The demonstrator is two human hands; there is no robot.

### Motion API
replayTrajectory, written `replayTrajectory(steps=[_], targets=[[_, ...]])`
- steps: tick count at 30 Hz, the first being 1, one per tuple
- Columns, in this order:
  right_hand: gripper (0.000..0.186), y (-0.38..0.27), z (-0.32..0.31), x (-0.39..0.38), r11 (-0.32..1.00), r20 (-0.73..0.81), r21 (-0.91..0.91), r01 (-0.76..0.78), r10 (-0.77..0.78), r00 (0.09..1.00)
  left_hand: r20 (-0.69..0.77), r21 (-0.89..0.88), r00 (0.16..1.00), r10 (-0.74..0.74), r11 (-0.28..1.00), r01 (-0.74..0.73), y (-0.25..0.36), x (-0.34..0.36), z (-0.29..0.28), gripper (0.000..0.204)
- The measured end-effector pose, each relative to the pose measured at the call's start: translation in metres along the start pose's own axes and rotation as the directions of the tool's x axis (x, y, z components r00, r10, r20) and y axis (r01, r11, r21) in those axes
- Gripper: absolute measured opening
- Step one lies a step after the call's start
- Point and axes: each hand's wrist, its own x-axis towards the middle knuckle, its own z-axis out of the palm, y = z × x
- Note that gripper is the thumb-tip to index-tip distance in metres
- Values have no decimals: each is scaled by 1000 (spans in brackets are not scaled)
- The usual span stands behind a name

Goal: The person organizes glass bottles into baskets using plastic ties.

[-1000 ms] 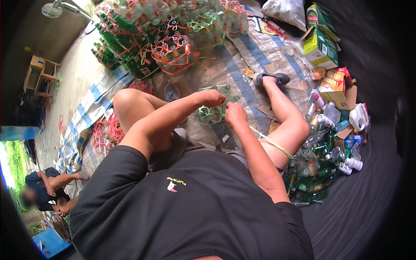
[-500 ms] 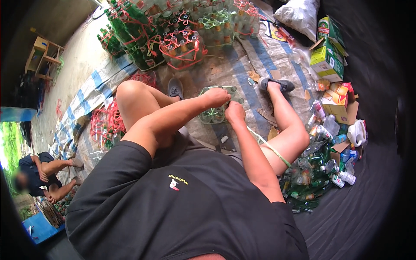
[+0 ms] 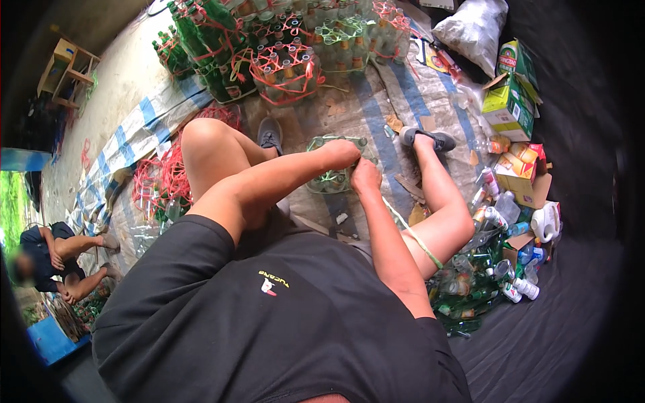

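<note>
Between my legs stands a bundle of clear glass bottles (image 3: 329, 181) laced with pale green plastic strap. My left hand (image 3: 341, 154) is closed above the bundle, its fingertips turned toward the other hand; what they pinch is hidden. Just below and to the right, my right hand (image 3: 366, 176) is closed too, nearly touching the left. A loose length of pale green strap (image 3: 420, 244) passes from beside my right hand down across my right thigh; the grip itself is partly covered by the fingers.
Strapped bundles of clear bottles (image 3: 287, 70) and green bottles (image 3: 218, 40) stand at the back. Red strap (image 3: 176, 171) lies tangled on my left. Cartons (image 3: 514, 107), a white sack (image 3: 474, 33) and heaped empties (image 3: 470, 282) line the right. Another person (image 3: 57, 258) sits far left.
The view has shifted slightly. My hands stay close together over the bottle bundle, with the left hand a little lower and the right hand almost unmoved.
</note>
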Motion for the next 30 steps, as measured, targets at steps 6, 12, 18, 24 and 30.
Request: replayTrajectory(steps=[6, 12, 18, 24, 30], targets=[[26, -1, -7, -2, 1000, -13, -6, 16, -16, 1000, -52, -228, 995, -89, 971, 75, -6, -1, 11, 17], [24, 6, -7, 11, 983, 12, 175, -63, 62, 998, -91, -375, 975, -202, 914, 154, -4, 0, 11, 20], [25, 12, 1, 33, 986, 45, 159, -38, 31, 999, -18, -446, 930, -368, 835, 322, -7, 8, 15, 19], [29, -2, -6, 30, 985, 113, 4, -172, 171, 979, -22, -556, 870, -493, 729, 400, -4, 9, 26, 19], [30, -3, -10, 29, 984, 237, -104, -142, 163, 958, -102, -430, 930, -354, 859, 279, 3, 0, 21, 18]])
